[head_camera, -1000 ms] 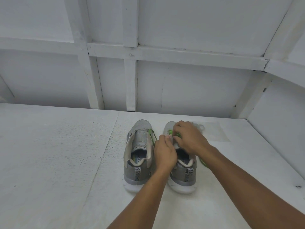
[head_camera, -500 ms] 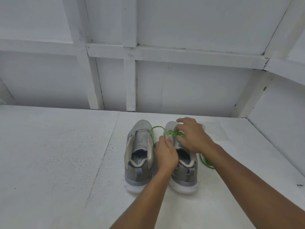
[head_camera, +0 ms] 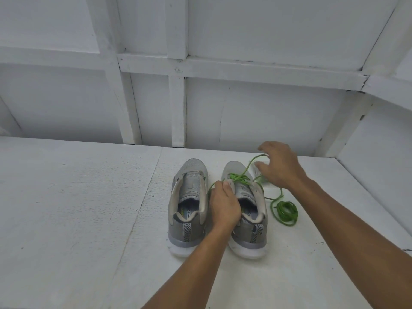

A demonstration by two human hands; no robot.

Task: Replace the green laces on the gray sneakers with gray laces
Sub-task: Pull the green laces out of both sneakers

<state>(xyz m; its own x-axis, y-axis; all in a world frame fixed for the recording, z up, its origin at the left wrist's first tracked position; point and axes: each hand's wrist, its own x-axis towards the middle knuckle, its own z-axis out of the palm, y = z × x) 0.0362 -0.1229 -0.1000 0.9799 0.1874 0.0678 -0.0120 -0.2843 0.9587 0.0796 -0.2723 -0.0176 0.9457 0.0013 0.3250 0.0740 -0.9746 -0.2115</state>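
Two gray sneakers stand on the white table with their heels toward me. The left sneaker (head_camera: 189,204) shows no lace. The right sneaker (head_camera: 249,210) has a green lace (head_camera: 239,178) tangled across its front eyelets. My left hand (head_camera: 225,204) grips that shoe's inner edge near the tongue. My right hand (head_camera: 281,168) is lifted beyond the toe, with a strand of the green lace stretched up to its curled fingers. A loose coil of green lace (head_camera: 286,212) lies right of the shoe. A pale gray lace bundle (head_camera: 259,175) lies partly hidden under my right hand.
The white table (head_camera: 78,208) ends at a white framed wall (head_camera: 178,108) just behind the shoes. A side wall (head_camera: 379,175) closes in on the right. A seam in the tabletop runs left of the sneakers.
My right hand has risen from the right sneaker's eyelets toward the far right, drawing a green strand out. More green lace now lies coiled beside the shoe. The left hand stays put.
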